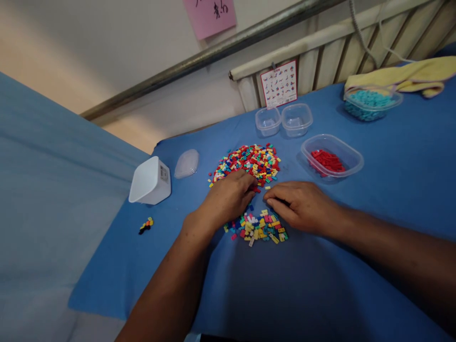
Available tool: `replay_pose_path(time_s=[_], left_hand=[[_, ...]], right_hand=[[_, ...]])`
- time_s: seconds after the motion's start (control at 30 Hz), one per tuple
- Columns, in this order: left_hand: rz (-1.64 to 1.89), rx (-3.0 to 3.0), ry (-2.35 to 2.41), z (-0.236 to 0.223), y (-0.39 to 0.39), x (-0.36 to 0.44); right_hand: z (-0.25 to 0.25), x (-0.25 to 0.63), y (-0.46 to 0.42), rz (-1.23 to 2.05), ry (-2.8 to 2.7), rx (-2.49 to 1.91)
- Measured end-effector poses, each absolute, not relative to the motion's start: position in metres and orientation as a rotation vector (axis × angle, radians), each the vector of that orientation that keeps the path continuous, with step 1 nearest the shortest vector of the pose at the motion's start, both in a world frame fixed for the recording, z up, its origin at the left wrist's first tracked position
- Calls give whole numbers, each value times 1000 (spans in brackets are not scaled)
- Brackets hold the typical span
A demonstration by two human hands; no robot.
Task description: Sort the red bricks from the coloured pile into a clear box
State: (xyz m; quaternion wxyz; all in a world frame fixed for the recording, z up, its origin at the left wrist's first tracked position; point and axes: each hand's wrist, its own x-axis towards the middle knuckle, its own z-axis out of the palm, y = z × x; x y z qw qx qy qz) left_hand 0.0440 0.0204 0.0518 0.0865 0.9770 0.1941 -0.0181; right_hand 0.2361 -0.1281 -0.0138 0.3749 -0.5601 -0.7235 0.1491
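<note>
My left hand (231, 195) rests at the near edge of a large pile of small mixed-colour toy bricks (249, 159). Its fingers are curled down, with red bricks (255, 189) by the fingertips; what they grip, if anything, is hidden. To the right, my right hand (302, 205) hovers low over the cloth, thumb and fingers pressed together. Whatever sits in that pinch does not show. A single pale yellow brick (268, 187) lies just beyond its fingertips. Between my wrists spreads a smaller, looser group of bricks (261, 227), mostly yellow, pink and teal.
A clear tub of red bricks (351, 166) stands at right, before a tub of turquoise bricks (370, 113) and a yellow cloth (409, 76). Two clear tubs (269, 129) sit behind the pile. Leftward are a lid (187, 164), a white bin (151, 183) and a few joined bricks (146, 225).
</note>
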Motion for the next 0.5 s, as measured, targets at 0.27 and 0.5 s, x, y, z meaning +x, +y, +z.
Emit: replay_pose_path(time_s=[0.27,0.5], left_hand=[[-145,2898,478,57,17,46],[-149,2854,365,55,15,50]], right_hand=[[-12,236,-129,363,-1864,-1424],[-10,236,-130,345,-1887,-1422]])
